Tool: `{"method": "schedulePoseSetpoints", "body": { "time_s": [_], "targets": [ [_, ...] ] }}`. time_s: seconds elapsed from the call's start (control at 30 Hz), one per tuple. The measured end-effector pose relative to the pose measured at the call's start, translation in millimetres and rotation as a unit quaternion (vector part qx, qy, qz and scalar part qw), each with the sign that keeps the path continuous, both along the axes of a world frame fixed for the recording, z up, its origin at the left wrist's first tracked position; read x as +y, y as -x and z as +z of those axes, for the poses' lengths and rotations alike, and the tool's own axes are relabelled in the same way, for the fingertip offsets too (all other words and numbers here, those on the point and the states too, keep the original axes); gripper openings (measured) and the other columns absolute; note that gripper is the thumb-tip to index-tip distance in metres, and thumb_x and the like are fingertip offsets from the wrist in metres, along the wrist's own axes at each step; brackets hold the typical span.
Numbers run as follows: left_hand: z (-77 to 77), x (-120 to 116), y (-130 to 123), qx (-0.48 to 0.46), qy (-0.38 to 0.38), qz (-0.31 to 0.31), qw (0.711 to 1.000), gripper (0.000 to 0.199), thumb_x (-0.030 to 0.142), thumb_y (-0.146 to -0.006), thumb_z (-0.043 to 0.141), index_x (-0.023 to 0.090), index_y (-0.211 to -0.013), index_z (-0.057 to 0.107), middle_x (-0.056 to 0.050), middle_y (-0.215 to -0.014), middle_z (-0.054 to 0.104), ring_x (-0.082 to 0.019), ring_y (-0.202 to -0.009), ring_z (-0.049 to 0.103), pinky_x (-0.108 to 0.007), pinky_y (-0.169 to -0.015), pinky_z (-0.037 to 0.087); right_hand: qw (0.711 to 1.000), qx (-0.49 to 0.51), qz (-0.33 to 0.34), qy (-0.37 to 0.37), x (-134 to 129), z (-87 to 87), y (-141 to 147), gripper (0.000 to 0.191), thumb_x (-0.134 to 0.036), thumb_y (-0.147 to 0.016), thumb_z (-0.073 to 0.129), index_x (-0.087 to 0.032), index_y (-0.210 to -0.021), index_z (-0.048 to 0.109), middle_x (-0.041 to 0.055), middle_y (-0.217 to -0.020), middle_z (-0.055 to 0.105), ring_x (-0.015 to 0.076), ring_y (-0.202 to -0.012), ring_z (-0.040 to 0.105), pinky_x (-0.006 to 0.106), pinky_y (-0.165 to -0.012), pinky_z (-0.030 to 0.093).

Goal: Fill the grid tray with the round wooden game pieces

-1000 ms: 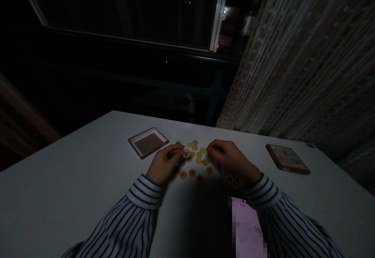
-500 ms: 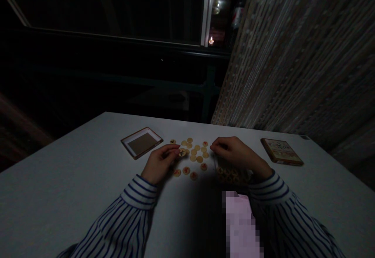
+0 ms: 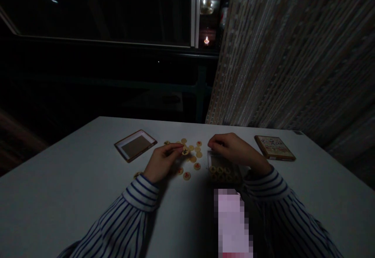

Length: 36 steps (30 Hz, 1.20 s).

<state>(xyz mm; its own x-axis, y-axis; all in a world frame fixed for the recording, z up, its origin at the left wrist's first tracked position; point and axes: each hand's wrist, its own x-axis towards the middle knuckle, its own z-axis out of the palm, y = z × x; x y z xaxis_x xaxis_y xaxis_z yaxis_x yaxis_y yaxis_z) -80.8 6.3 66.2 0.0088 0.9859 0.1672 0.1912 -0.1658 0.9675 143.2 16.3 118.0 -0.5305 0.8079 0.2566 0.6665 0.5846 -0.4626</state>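
My left hand [image 3: 162, 161] pinches a round wooden Chinese chess piece [image 3: 185, 151] between thumb and fingers, its black character facing me. Under and around it, loose pieces lie on the white table [image 3: 181, 219]; some are plain side up, and others, such as a red-marked piece [image 3: 186, 176], show characters. My right hand [image 3: 230, 147] hovers over an open box [image 3: 209, 160], fingers curled and tips together. Whatever those fingertips hold, if anything, cannot be made out. Rows of pieces [image 3: 220, 170] sit in the shadowed near part of this box.
A shallow open box lid [image 3: 135, 146] lies to the left of the pieces. At the right is a closed box with a printed cover [image 3: 275, 147]. A blurred-out pink object [image 3: 233, 223] is close to me. A string curtain [image 3: 263, 54] hangs beyond the table, beside a dark window [image 3: 102, 8].
The view has turned slightly right. My left hand has carried the pinched piece rightward over the loose ones, closer to my right hand. The right hand stays near the box, its fingertips still together.
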Motion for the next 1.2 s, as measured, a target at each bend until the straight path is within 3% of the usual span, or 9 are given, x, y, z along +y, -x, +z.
{"method": "schedulePoseSetpoints", "body": {
  "time_s": [0.37, 0.67, 0.97, 1.2],
  "targets": [
    [12.5, 5.8, -31.3, -0.01, 0.009, -0.043, 0.999, 0.033, 0.039, -0.065, 0.065, 0.014, -0.086, 0.066, -0.006, -0.081, 0.07, -0.018, -0.076, 0.062, -0.029, -0.071, 0.048, 1.0, 0.02, -0.006, -0.008, -0.9, 5.3, -12.1, 0.02, -0.023, -0.081, 0.046, -0.018, -0.086, 0.065, 0.0021, -0.084, 0.067, 0.0138, -0.076, 0.058, 0.023, -0.066, 0.039],
    [16.5, 13.1, -51.0, 0.002, -0.006, -0.064, 0.998, 0.032, 0.037, -0.068, 0.062, 0.013, -0.089, 0.065, -0.006, -0.083, 0.069, -0.017, -0.077, 0.062, -0.028, -0.071, 0.047, 0.999, 0.021, -0.023, -0.013, 2.6, 3.0, -20.9, 0.021, -0.021, -0.08, 0.047, -0.018, -0.09, 0.065, 0.0032, -0.086, 0.067, 0.015, -0.078, 0.058, 0.025, -0.067, 0.04],
    [30.3, 20.6, -74.4, -0.032, -0.012, -0.096, 0.995, 0.027, 0.032, -0.068, 0.064, 0.012, -0.086, 0.065, -0.004, -0.075, 0.067, -0.015, -0.072, 0.061, -0.028, -0.072, 0.047, 0.999, 0.038, -0.033, -0.017, 7.2, 2.9, -28.5, 0.023, -0.027, -0.081, 0.046, -0.018, -0.09, 0.065, 0.0035, -0.083, 0.066, 0.0146, -0.075, 0.058, 0.024, -0.065, 0.039],
    [39.4, 26.7, -88.9, -0.02, -0.016, -0.11, 0.994, 0.024, 0.029, -0.069, 0.061, 0.011, -0.086, 0.065, -0.004, -0.073, 0.066, -0.014, -0.071, 0.06, -0.027, -0.072, 0.046, 0.997, 0.054, -0.052, -0.016, 11.4, 4.7, -37.1, 0.022, -0.023, -0.081, 0.046, -0.017, -0.089, 0.066, 0.0032, -0.086, 0.066, 0.0143, -0.078, 0.058, 0.024, -0.067, 0.039]
  ]
}}
